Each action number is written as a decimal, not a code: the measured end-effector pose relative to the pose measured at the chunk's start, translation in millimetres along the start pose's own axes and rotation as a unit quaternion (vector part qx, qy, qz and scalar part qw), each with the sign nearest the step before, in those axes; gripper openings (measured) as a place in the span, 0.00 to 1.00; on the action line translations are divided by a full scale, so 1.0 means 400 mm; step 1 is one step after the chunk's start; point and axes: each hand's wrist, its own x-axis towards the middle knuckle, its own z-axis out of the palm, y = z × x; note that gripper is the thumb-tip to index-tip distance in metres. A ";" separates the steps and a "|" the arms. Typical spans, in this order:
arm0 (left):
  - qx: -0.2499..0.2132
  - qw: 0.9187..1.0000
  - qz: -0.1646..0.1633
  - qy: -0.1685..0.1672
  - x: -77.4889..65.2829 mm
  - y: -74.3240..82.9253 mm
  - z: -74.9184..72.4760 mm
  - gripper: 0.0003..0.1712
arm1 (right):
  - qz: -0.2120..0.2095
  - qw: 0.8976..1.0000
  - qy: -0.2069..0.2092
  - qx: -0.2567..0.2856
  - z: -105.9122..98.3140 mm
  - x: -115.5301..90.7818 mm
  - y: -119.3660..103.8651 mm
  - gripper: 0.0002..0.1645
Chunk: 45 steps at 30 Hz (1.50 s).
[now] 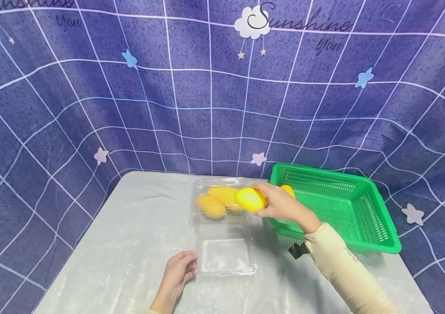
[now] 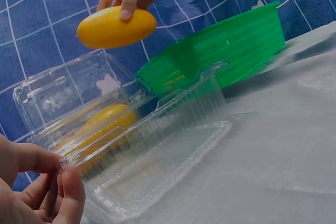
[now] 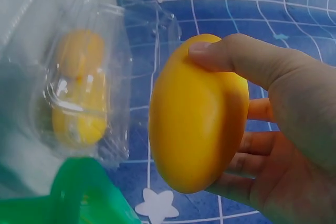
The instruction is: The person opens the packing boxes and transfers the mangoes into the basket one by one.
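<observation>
The right hand [image 1: 275,199] grasps a yellow mango [image 1: 250,199] just right of the frame's center in the head view, holding it up above the far half of a clear plastic clamshell container [image 1: 227,267]. In the right wrist view the thumb lies over one end of the fruit and the fingers reach behind it, leaving most of its smooth skin exposed.

The left hand [image 1: 181,267], at the bottom center of the head view, pinches the container's rim at its left edge; the left wrist view shows thumb and fingertips meeting on the plastic.

At least two mangoes [image 1: 211,206] lie in the far half of the container, while a green plastic basket [image 1: 384,217] on the right of the frame has another mango [image 1: 288,190] showing by its left wall. Basket and container stand on the pale tabletop [image 1: 140,226].

The held mango looks firm and fairly light, though its glossy skin could be slippery and, if ripe, bruise; a broad grip around its middle would be safest. The thin container should flex and slide easily, so its rim is the better place to steady it.
</observation>
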 end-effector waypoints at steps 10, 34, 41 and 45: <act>0.004 1.000 0.007 -0.006 0.005 0.002 -0.003 0.22 | 0.021 0.999 0.006 -0.034 -0.050 0.008 0.039 0.44; 0.002 1.000 0.004 -0.006 0.007 -0.001 -0.003 0.22 | 0.079 0.994 -0.005 -0.070 -0.084 0.009 0.158 0.43; 0.000 1.000 0.012 -0.014 -0.002 0.000 0.001 0.22 | 0.112 0.992 -0.016 -0.058 -0.086 0.007 0.215 0.44; 0.003 1.000 0.013 -0.016 -0.002 0.000 -0.001 0.22 | 0.132 0.990 -0.021 -0.037 -0.085 0.001 0.244 0.44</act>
